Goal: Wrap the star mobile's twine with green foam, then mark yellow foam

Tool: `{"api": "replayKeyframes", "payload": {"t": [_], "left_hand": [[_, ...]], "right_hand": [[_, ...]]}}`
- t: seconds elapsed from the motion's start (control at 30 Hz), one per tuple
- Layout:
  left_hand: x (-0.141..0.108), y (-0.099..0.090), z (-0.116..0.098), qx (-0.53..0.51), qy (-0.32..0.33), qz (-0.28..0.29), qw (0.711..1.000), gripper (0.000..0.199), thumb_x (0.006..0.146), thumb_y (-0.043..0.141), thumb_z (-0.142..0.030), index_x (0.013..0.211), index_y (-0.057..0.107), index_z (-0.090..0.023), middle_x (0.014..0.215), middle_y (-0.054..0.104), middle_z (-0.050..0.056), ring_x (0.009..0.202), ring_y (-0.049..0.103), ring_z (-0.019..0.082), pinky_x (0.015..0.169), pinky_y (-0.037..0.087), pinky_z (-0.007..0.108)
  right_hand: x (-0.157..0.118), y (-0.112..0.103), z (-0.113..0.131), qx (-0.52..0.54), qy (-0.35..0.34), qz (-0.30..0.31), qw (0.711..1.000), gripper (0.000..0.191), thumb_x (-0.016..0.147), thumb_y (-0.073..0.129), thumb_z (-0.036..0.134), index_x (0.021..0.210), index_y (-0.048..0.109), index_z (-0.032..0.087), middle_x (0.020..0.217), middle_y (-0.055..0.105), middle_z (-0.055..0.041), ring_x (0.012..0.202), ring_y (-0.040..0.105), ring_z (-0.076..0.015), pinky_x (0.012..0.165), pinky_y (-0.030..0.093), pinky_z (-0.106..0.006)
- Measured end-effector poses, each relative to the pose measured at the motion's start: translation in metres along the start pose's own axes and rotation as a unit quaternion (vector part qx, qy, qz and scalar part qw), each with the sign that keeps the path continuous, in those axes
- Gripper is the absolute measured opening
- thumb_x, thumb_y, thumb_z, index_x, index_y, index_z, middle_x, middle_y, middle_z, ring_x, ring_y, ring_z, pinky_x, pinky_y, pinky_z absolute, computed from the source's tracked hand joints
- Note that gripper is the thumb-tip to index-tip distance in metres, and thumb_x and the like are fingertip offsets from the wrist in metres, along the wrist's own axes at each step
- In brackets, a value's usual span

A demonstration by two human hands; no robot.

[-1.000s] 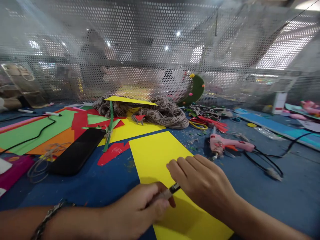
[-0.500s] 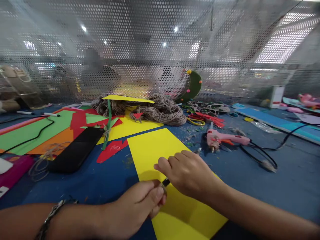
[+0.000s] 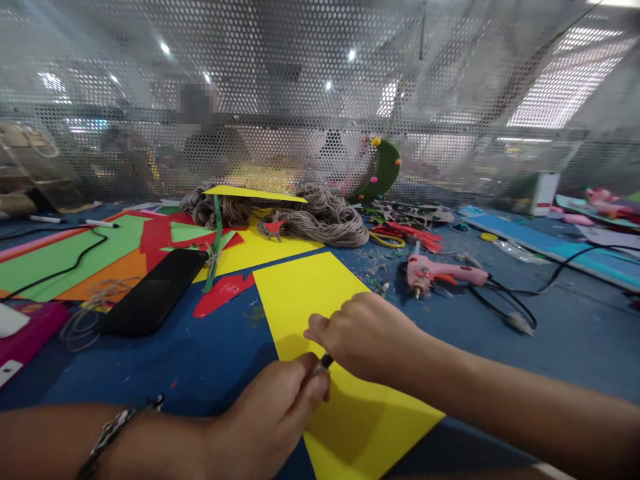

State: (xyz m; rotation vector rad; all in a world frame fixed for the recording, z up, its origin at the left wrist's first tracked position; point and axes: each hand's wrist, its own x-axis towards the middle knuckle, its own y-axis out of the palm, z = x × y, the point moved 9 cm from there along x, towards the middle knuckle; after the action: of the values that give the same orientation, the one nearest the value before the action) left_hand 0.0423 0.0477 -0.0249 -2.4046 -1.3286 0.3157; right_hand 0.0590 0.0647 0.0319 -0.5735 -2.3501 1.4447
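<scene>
Both hands meet above a yellow sheet [image 3: 320, 287] on the blue table. Between them shows a short, dark, pen-like piece [image 3: 326, 361]. My left hand [image 3: 280, 407] is closed round its lower end, thumb on top. The fingers of my right hand [image 3: 363, 337] are curled over the upper end, which they hide. What kind of object it is cannot be made out. Left of the sheet lies a red paper scrap [image 3: 225, 293], and a black phone [image 3: 157, 290] is beside that.
A pink glue gun [image 3: 443, 272] with a black cord lies right of the sheet. Behind are bundles of grey cord [image 3: 325, 223] and a perforated metal screen [image 3: 280, 87]. Green paper [image 3: 120, 237] lies left, a blue board [image 3: 530, 237] right.
The view has shifted slightly. My hands have stayed together around the dark piece, with a little more of the left hand's grip turned upward.
</scene>
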Motion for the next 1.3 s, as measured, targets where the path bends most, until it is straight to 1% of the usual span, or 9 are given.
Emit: {"api": "replayKeyframes", "payload": {"t": [0.2,0.33,0.43,0.57,0.63,0.7,0.9,1.13,1.3], "left_hand": [[-0.008,0.005,-0.013,0.075,0.035,0.112,0.990,0.028,0.077,0.045,-0.028,0.099,0.046,-0.012,0.056,0.041,-0.006,0.046,0.038,0.007,0.044,0.032,0.017],[-0.012,0.009,-0.025,0.182,0.129,0.131,0.966,0.029,0.071,0.054,-0.017,0.100,0.050,-0.014,0.071,0.057,-0.002,0.059,0.050,0.008,0.056,0.038,0.015],[-0.011,0.010,-0.031,0.255,0.209,0.109,0.938,0.023,0.069,0.052,-0.011,0.092,0.054,-0.016,0.077,0.060,-0.001,0.067,0.053,0.009,0.059,0.038,0.015],[-0.007,0.002,-0.026,0.324,0.220,0.051,0.918,0.017,0.067,0.055,-0.019,0.084,0.056,-0.017,0.082,0.057,0.002,0.074,0.051,0.014,0.064,0.040,0.022],[-0.005,-0.006,-0.021,0.322,0.198,0.016,0.926,0.024,0.064,0.060,-0.027,0.085,0.055,-0.018,0.088,0.055,0.003,0.082,0.049,0.017,0.074,0.040,0.028],[-0.004,-0.013,-0.017,0.311,0.172,-0.002,0.935,0.030,0.063,0.061,-0.034,0.088,0.054,-0.020,0.094,0.052,0.003,0.090,0.047,0.019,0.088,0.032,0.037],[-0.001,-0.016,-0.007,0.312,0.115,0.050,0.942,0.045,0.066,0.055,-0.049,0.103,0.048,-0.023,0.117,0.043,0.008,0.110,0.037,0.027,0.096,0.014,0.054],[0.001,-0.009,-0.005,0.340,0.136,0.070,0.928,0.054,0.067,0.050,-0.056,0.108,0.046,-0.021,0.121,0.042,0.014,0.114,0.033,0.031,0.091,0.014,0.061],[-0.001,-0.009,-0.008,0.350,0.136,0.061,0.925,0.055,0.067,0.050,-0.057,0.108,0.048,-0.021,0.121,0.043,0.014,0.113,0.035,0.032,0.090,0.017,0.062]], "right_hand": [[0.003,-0.043,0.007,-0.067,-0.129,-0.126,0.981,0.011,0.079,0.045,0.018,0.073,0.054,0.017,0.066,0.060,-0.0019,0.062,0.054,-0.0157,0.060,0.036,-0.030],[0.003,-0.072,-0.051,-0.064,-0.001,-0.207,0.976,0.041,0.084,0.031,0.046,0.086,0.058,0.015,0.077,0.060,-0.0106,0.072,0.053,-0.0208,0.070,0.036,-0.040],[0.008,-0.051,-0.083,0.200,0.073,-0.188,0.959,0.060,0.084,0.014,0.051,0.103,0.054,0.012,0.060,0.058,-0.0070,0.057,0.054,-0.0167,0.055,0.040,-0.033],[0.034,0.015,-0.087,0.617,0.127,-0.179,0.756,0.043,0.084,0.030,0.043,0.091,0.059,0.011,0.068,0.062,-0.0065,0.062,0.059,-0.0134,0.060,0.046,-0.028],[0.050,0.047,-0.078,0.712,0.145,-0.167,0.666,0.028,0.078,0.046,0.035,0.084,0.059,0.011,0.076,0.062,-0.0069,0.070,0.060,-0.0136,0.067,0.046,-0.028],[0.061,0.070,-0.074,0.749,0.177,-0.169,0.616,0.018,0.073,0.052,0.029,0.074,0.058,0.013,0.071,0.061,-0.0038,0.063,0.058,-0.0103,0.063,0.046,-0.025],[0.066,0.088,-0.067,0.740,0.238,-0.139,0.614,0.010,0.075,0.045,0.023,0.074,0.052,0.015,0.056,0.054,0.0027,0.044,0.049,-0.0052,0.038,0.032,-0.015],[0.067,0.085,-0.063,0.721,0.231,-0.131,0.641,0.012,0.074,0.046,0.026,0.072,0.051,0.014,0.059,0.054,0.0016,0.047,0.050,-0.0052,0.040,0.034,-0.015],[0.067,0.089,-0.063,0.729,0.231,-0.132,0.630,0.011,0.074,0.045,0.023,0.071,0.051,0.014,0.059,0.053,0.0019,0.047,0.049,-0.0048,0.040,0.033,-0.015]]}}
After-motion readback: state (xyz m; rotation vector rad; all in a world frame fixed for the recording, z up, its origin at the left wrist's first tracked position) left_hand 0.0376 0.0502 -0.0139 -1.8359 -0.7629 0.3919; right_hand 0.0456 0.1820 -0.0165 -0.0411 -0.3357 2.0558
